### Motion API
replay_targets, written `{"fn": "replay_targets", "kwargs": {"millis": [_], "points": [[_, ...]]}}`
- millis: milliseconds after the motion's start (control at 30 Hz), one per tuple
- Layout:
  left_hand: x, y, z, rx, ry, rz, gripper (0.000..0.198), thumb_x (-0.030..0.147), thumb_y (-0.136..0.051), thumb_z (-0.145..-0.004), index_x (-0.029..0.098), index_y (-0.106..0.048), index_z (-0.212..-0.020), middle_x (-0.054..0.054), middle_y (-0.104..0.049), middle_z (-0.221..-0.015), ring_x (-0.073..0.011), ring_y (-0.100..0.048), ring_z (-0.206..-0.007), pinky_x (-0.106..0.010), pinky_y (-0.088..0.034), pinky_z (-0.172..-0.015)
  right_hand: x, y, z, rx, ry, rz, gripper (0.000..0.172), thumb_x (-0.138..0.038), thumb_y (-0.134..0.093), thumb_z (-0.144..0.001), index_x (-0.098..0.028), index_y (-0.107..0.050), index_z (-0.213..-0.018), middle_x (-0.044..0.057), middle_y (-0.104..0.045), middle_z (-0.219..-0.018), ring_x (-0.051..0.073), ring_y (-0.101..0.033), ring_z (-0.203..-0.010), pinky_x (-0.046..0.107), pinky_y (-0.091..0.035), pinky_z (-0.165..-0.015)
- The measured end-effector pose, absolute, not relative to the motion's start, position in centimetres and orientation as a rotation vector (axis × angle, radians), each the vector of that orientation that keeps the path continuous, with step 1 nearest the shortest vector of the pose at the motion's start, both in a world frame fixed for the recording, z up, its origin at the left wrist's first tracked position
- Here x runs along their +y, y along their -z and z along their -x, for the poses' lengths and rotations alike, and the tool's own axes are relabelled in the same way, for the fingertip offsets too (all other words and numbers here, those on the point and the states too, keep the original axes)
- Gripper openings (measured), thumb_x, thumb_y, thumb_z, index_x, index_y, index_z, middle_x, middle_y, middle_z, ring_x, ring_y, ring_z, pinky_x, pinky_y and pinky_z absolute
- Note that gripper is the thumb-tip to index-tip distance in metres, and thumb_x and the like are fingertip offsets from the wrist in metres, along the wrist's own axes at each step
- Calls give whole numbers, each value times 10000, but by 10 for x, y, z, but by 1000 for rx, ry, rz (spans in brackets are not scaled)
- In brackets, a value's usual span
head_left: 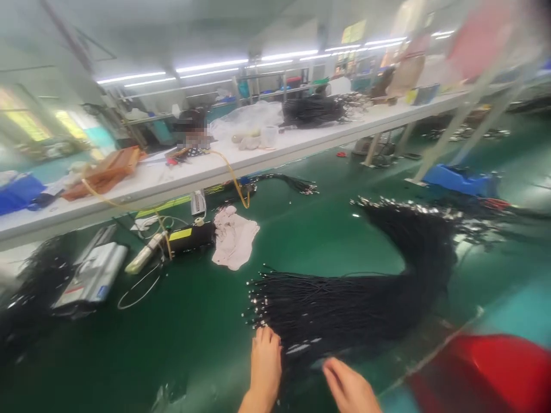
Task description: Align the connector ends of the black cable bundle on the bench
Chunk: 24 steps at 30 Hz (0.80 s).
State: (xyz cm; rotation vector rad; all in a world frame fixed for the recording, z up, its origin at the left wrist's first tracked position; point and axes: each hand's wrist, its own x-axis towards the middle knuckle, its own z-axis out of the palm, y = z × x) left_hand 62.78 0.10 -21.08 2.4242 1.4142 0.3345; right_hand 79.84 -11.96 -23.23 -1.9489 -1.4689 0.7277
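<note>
Resting by black cables (344, 304) — left hand (266, 358), right hand (348, 387) — yellow label (181, 234) unreadable.

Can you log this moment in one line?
left hand: fingertips at black wire bundle ends | right hand: open, beside bundle | surface: green table

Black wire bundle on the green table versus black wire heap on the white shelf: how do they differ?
The long black wire bundle lies on the green table, the left hand on its metal-tipped ends; the black wire heap sits untouched on the white shelf. The bundle sweeps in a curve; the heap is a compact clump. Both are black.
</note>
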Motion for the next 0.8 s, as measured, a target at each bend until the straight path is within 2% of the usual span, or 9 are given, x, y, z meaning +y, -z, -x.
{"fn": "replay_targets", "kwargs": {"millis": [133,300,433,533,700,800], "points": [[-28,217,-631,1531,-318,-2397,287,18,-437,-822,197,-658,-865,-60,-664,-920,-262,-575,-925,-433,-430,-857,-78,220,-816,-1755,-591,1812,302,-302,-278,-968,-221,-557,-886,4,-605,-821,128,-588,-724,298,-467,-664],[-75,235,-638,1697,-324,-2203,223,35,-541,-749,206,-660,-670,-32,-672,-761,-229,-628,-755,-345,-472,-698,-39,232,-818,-2132,-395,1695,91,-194,-492,-903,-170,-580,-901,-7,-582,-830,124,-568,-746,300,-497,-662],[-81,226,-639,1834,-454,-2009,279,98,-403,-879,200,-646,-786,-49,-653,-818,-189,-622,-785,-303,-477,-727,-24,253,-811,-2361,-217,1627,81,-212,-583,-857,-171,-593,-926,8,-592,-887,124,-575,-758,275,-510,-617],[-72,214,-626,1914,-547,-1868,305,183,-329,-937,187,-616,-835,-71,-622,-872,-204,-596,-846,-342,-458,-794,-21,261,-810,-2459,-100,1565,133,-214,-581,-859,-177,-588,-988,14,-594,-914,127,-579,-767,271,-515,-611],[-60,213,-605,1903,-598,-1664,184,221,-428,-895,204,-611,-886,-56,-628,-910,-206,-607,-844,-339,-473,-779,-18,261,-813,-2538,-16,1435,45,-190,-587,-850,-162,-588,-885,-2,-583,-861,129,-575,-777,295,-517,-653],[-56,219,-605,1852,-606,-1598,148,199,-494,-841,216,-630,-895,-41,-647,-909,-196,-615,-814,-317,-482,-753,-16,258,-811,-2525,-13,1408,49,-174,-575,-854,-162,-585,-900,-3,-582,-860,131,-575,-788,304,-517,-673]]}}
